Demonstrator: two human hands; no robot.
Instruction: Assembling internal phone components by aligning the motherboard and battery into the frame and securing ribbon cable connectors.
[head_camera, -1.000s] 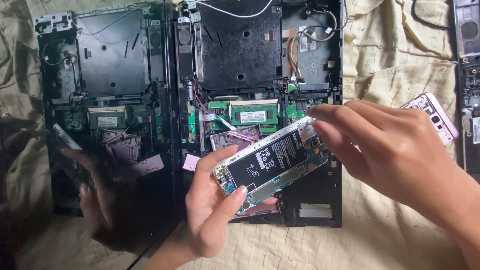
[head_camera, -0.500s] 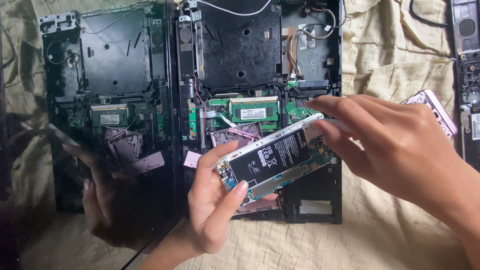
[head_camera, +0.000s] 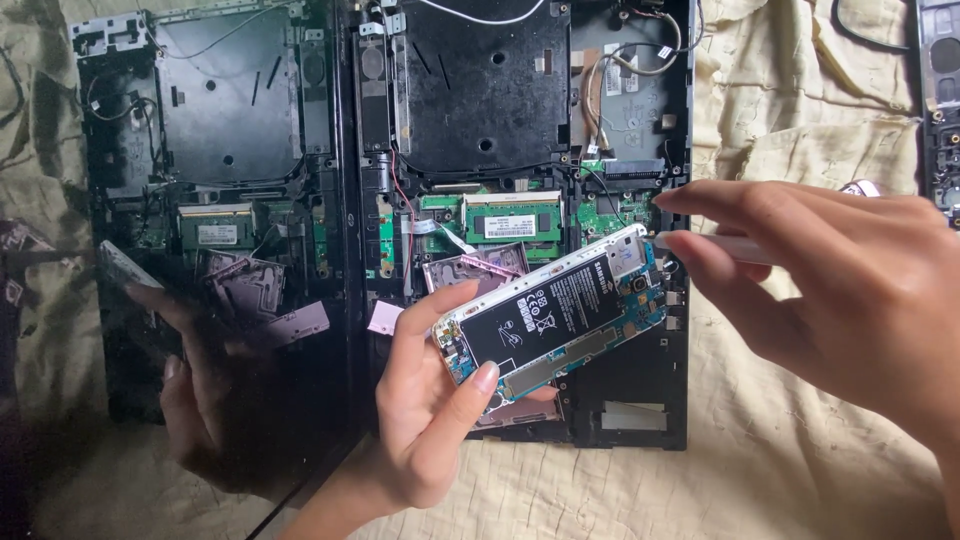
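Note:
My left hand (head_camera: 430, 420) grips an opened smartphone (head_camera: 550, 315) by its lower end, back side up, with the black battery and blue circuit board exposed. The phone is tilted, its top end pointing up and right. My right hand (head_camera: 830, 290) hovers at that top end, fingers pinched on a thin white tool (head_camera: 722, 246) whose tip is close to the phone's upper right corner near the camera. Both hands are above an opened black laptop base (head_camera: 500, 100).
The laptop base shows green boards, memory modules and wires. A glossy dark panel (head_camera: 230, 150) lies to its left and mirrors the laptop and my left hand. Beige cloth (head_camera: 800, 470) covers the surface. Another dark device part (head_camera: 940, 100) sits at the right edge.
My right hand's fingertips have drawn slightly right, off the phone's top end. My left hand holds the phone almost unchanged.

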